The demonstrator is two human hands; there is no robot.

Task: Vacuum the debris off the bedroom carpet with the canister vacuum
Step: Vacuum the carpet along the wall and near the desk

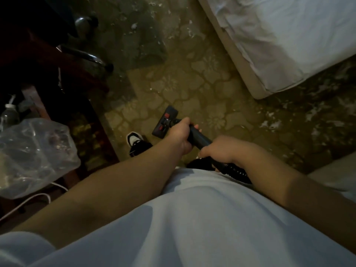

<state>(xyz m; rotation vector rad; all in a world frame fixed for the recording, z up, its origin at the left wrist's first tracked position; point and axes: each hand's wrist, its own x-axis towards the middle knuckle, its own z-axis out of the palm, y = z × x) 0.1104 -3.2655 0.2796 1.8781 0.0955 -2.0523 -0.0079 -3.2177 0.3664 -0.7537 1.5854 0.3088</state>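
A black vacuum wand runs from my waist down to a black floor head with red pedals, flat on the patterned olive carpet. My left hand grips the wand just behind the floor head. Lower on the wand, my right hand is closed around it where the ribbed hose begins. White debris lies scattered on the carpet to the right of the head, and more debris lies far ahead. The canister itself is out of sight.
A bed with a white sheet fills the upper right. A dark wooden table stands at left with a clear plastic bag, a bottle and a white cable. Chair legs reach over the carpet. My shoe is beside the head.
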